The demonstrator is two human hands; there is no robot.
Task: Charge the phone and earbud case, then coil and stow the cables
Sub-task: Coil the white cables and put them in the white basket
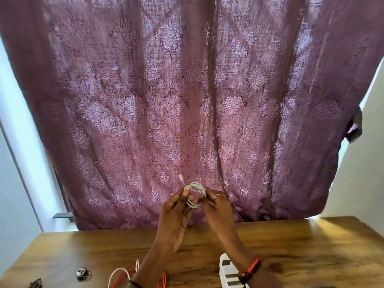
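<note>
A white charging cable (194,194) is wound into a small coil, held up in front of the purple curtain above the wooden table (301,252). My left hand (175,217) pinches the coil's left side. My right hand (218,210), with a ring on one finger, grips its right side. One white plug end (181,178) sticks up from the coil. A red cable (124,276) and another white cable (113,277) lie on the table under my left forearm. The phone and the earbud case are not in view.
A white power strip (227,273) lies on the table beneath my right wrist. Two small metallic objects (83,273) sit near the front left edge. The purple patterned curtain (187,100) hangs behind the table, with pale walls on both sides.
</note>
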